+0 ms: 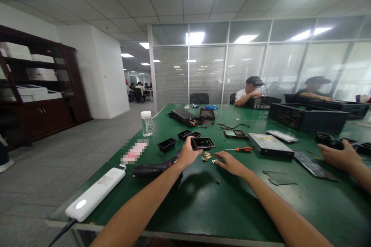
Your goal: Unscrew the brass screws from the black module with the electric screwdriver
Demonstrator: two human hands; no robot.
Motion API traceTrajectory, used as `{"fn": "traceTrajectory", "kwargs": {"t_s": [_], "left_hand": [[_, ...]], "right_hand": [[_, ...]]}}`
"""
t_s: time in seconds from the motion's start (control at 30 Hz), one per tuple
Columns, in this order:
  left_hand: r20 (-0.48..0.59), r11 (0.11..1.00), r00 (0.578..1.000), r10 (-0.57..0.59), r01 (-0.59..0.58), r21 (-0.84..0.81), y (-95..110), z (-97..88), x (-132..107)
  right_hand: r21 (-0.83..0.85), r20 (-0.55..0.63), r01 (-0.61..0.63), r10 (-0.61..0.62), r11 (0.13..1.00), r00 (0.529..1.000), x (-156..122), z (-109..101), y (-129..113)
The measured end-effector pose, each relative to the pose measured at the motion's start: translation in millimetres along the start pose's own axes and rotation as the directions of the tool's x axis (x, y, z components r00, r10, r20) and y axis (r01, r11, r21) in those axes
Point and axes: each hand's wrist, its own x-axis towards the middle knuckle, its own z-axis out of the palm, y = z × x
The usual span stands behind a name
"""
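My left hand (189, 154) grips a black rectangular plastic box (203, 143) by its left end, tilted so its hollow inside shows. Below it on the green table lies a small pile of brass-coloured metal pieces (206, 156). Just right of that pile, my right hand (230, 163) has thumb and fingertips closed on one small brass-coloured piece (214, 161), close to the tabletop. Nearer to me lie a few loose screws (218, 181). A black power drill (153, 170) lies on its side, partly hidden behind my left forearm.
Similar black boxes (167, 144) stand behind the drill. A red-handled screwdriver (244, 149), a silver disc drive (271, 146) and a glass-like shard (279, 177) lie to the right. A white power strip (95, 193) and a bottle (147, 123) are left. A co-worker's hand (337, 154) is at far right.
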Motion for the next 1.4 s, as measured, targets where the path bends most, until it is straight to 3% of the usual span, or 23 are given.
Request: {"fn": "traceTrajectory", "kwargs": {"t_s": [0.1, 0.23, 0.43, 0.67, 0.83, 0.93, 1.03, 1.1, 1.17, 1.27, 1.4], "left_hand": [[-0.027, 0.999, 1.000, -0.006, 0.005, -0.038, 0, 1.7, 1], [-0.025, 0.999, 0.999, -0.031, 0.030, -0.033, -2, 3.3, 0], [-0.023, 0.998, 0.999, -0.026, 0.024, -0.057, -2, 3.7, 0], [-0.022, 0.997, 0.999, -0.027, 0.026, -0.068, 0, 4.6, 0], [-0.035, 0.997, 0.998, -0.058, 0.057, -0.047, 2, 4.1, 0], [-0.037, 0.997, 0.997, -0.072, 0.071, -0.038, 4, 3.1, 0], [-0.034, 0.998, 0.997, -0.065, 0.064, -0.025, 9, 1.8, -1], [-0.011, 0.998, 0.999, -0.053, 0.053, -0.016, 12, 2.0, -4], [0.017, 0.999, 0.999, -0.045, 0.045, -0.013, 16, 4.3, -7], [0.029, 0.999, 0.999, -0.018, 0.019, -0.050, 19, 12.0, -14], [-0.024, 0.991, 1.000, 0.004, -0.008, -0.136, 21, 24.7, -23]], "right_hand": [[-0.076, 0.066, 0.009, -0.004, 0.997, 0.998, 1, 2, 5], [-0.177, 0.051, -0.001, 0.010, 0.984, 0.999, 2, 6, 11], [-0.113, 0.045, -0.034, 0.039, 0.993, 0.998, 3, 8, 7], [-0.114, -0.126, -0.008, -0.006, 0.993, 0.992, 13, 12, 9], [-0.184, -0.036, 0.044, -0.052, 0.982, 0.998, 12, 16, 11], [-0.122, -0.077, -0.009, -0.001, 0.992, 0.997, 11, 14, 9], [0.127, -0.174, -0.111, 0.132, 0.986, 0.976, 11, 11, 1], [0.463, -0.141, -0.166, 0.257, 0.870, 0.956, 11, 11, -10], [0.735, -0.048, -0.162, 0.288, 0.659, 0.956, 10, 14, -25], [0.884, 0.067, -0.154, 0.207, 0.441, 0.976, 7, 21, -49], [0.946, 0.006, -0.065, 0.183, 0.317, 0.983, 6, 30, -65]]}}
